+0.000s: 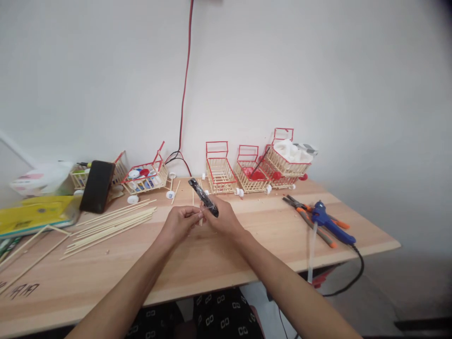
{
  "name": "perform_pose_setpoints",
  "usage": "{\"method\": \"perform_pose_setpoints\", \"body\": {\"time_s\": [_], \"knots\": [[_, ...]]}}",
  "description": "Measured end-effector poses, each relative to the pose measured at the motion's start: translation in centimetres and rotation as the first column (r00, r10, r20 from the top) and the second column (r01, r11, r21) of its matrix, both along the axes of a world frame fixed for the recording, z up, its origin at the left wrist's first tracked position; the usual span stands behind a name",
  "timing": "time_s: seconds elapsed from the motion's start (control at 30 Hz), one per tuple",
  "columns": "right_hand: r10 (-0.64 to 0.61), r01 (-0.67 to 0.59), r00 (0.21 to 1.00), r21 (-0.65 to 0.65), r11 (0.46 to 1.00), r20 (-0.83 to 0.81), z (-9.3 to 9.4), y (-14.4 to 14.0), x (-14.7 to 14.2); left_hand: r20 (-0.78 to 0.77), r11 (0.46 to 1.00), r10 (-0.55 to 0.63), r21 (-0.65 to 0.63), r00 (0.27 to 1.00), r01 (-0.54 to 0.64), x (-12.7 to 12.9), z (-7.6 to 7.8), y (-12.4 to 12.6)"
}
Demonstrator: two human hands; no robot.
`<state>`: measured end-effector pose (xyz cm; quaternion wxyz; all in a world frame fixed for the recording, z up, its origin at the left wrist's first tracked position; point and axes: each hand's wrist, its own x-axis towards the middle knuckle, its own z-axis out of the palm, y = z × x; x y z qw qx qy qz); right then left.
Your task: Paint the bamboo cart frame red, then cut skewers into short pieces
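- Pale wood makes up the table (197,263), its front edge nearest the camera; dark handwritten marks (21,290) sit at about 8 o'clock, too smeared to read
- Under that edge, at 6 o'clock, dark cloth with a small white square pattern (219,315) shows
- Both forearms reach in to the middle of the table, where the left hand (180,223) pinches a short thin stick (200,217) between closed fingertips
- Touching it, the right hand (226,220) is clamped round a black cutter (203,197), whose tip slants up toward 11 o'clock
- At 9 o'clock lies a loose spread of bamboo skewers (113,223), with a yellow packet (33,214) beyond; its print is blurred
- At 3 o'clock a blue glue gun (330,221) rests across orange-handled pliers (310,217), its black cord dropping over the table's edge
- Farther back, a dark phone (97,186) leans at 10 o'clock beside a stick-built cart holding bottle caps (145,176)
- At 1 o'clock stand more small carts with red frames (254,167)
- Behind everything rises a plain white wall (318,70), with a red and black cable (185,80) running down it at 12 o'clock
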<state>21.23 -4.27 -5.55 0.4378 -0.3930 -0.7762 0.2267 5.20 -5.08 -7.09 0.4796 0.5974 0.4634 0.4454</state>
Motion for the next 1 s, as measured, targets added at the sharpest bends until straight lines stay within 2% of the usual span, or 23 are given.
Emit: {"method": "perform_pose_setpoints", "body": {"time_s": [0.2, 0.37, 0.47, 0.53, 0.63, 0.83, 1.0], "knots": [[0.001, 0.0, 1.0, 0.009, 1.0, -0.007, 0.0, -0.1, 0.0, 0.043, 1.0, -0.001, -0.025, 0.999, 0.002, 0.2, 0.7, -0.2], [0.0, 0.0, 1.0, 0.004, 1.0, -0.028, 0.4, -0.3, -0.1, -0.015, 1.0, 0.002, -0.008, 1.0, -0.003, 0.1, 1.1, -0.3], [-0.013, 0.014, 0.997, 0.017, 1.0, -0.072, 0.7, -0.3, -0.1, -0.024, 0.991, 0.112, 0.071, 0.993, -0.11, -0.6, 1.9, -0.1], [-0.03, 0.031, 0.993, 0.009, 0.999, -0.114, 0.8, -0.1, 0.0, -0.042, 0.966, 0.226, 0.14, 0.973, -0.218, -1.6, 2.4, 0.2], [-0.08, 0.075, 0.982, -0.036, 0.997, -0.169, 0.8, 0.1, 0.4, -0.119, 0.926, 0.333, 0.227, 0.936, -0.3, -3.4, 2.4, 1.2], [-0.132, 0.117, 0.969, -0.082, 0.99, -0.208, 0.7, 0.7, 1.0, -0.217, 0.897, 0.424, 0.236, 0.879, -0.374, -5.2, 0.8, 2.8], [-0.126, 0.108, 0.974, -0.1, 0.989, -0.187, 0.8, 0.5, 1.0, -0.31, 0.874, 0.475, 0.275, 0.824, -0.4, -5.1, 0.7, 2.6]]}}
